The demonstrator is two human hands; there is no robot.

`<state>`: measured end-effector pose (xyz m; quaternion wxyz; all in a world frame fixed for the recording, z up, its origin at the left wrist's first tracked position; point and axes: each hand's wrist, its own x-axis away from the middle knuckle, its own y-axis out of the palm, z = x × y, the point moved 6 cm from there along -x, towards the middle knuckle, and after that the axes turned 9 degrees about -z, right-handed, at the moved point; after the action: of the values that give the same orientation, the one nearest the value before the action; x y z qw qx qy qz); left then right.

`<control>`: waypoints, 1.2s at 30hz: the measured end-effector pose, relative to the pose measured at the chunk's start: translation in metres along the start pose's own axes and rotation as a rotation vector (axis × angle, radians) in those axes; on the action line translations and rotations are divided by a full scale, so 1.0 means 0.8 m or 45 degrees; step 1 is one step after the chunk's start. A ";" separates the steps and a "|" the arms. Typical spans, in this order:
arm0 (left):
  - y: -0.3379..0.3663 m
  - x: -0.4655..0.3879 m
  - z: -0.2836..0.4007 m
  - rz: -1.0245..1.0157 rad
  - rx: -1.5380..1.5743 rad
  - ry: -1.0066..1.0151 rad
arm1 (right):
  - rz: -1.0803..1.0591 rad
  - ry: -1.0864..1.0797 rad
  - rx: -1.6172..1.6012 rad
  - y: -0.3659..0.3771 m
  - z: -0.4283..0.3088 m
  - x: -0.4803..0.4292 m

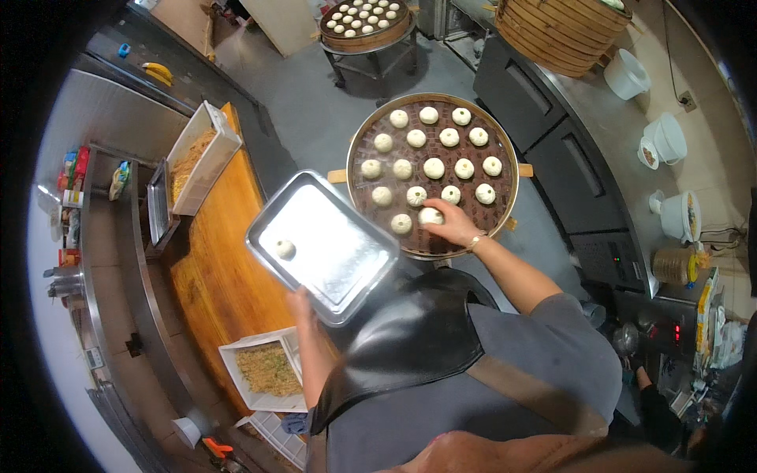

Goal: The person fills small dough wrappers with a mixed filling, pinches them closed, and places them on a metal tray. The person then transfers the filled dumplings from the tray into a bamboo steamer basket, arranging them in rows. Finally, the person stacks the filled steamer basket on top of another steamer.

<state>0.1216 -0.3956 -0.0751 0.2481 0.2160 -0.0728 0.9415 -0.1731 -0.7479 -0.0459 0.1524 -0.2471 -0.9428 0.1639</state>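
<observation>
My left hand [301, 304] grips the near edge of a shiny rectangular metal tray [349, 278], tilted a little, with one filled bun [285, 249] on it. My right hand [452, 222] has its fingers around a white bun [431, 216] at the near part of a round bamboo steamer [512, 195]. Rows of pleated buns, such as one bun [433, 168] near the middle, sit spaced out on the steamer's dark perforated liner. Some show green filling at the top.
A wooden worktop [219, 266] at left bears a white bin of crumbly filling [233, 139] and another white bin [227, 366]. Beyond stands a second steamer of buns [366, 42] on a wheeled stand. Stacked bamboo steamers [556, 35] rest on the right counter [591, 136]. A person's arm [644, 378] shows lower right.
</observation>
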 end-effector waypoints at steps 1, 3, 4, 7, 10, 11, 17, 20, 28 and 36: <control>-0.014 -0.004 -0.002 0.062 0.036 0.036 | 0.049 0.146 0.263 -0.011 0.028 0.014; -0.030 -0.014 -0.003 0.117 0.106 0.147 | 0.053 -0.005 0.354 -0.009 0.057 0.027; -0.032 -0.019 -0.005 0.088 0.154 0.150 | 0.006 0.032 0.412 -0.004 0.075 0.030; -0.030 -0.032 -0.005 0.037 0.248 0.124 | 0.097 -0.191 0.418 0.021 0.084 0.018; -0.019 -0.035 0.008 0.024 0.180 0.112 | 0.018 -0.144 0.562 0.043 0.090 0.005; -0.013 -0.033 0.013 0.029 0.147 0.117 | -0.032 -0.065 0.615 0.044 0.093 0.004; 0.042 -0.009 0.041 -0.051 -0.081 0.205 | 0.148 -0.157 0.529 0.015 0.013 -0.001; 0.085 -0.004 0.052 -0.179 -0.079 0.310 | 0.153 -0.330 0.228 0.026 -0.071 -0.041; 0.161 0.009 0.075 -0.348 -0.571 0.400 | 0.198 -0.688 0.427 0.110 -0.207 -0.125; 0.132 -0.002 0.050 -0.451 -0.395 0.338 | 0.116 -0.383 -0.634 0.045 -0.096 -0.066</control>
<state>0.0849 -0.4976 -0.0431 0.4465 0.0595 -0.1442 0.8811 -0.0854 -0.7275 -0.0015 -0.0618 -0.2920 -0.9539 -0.0312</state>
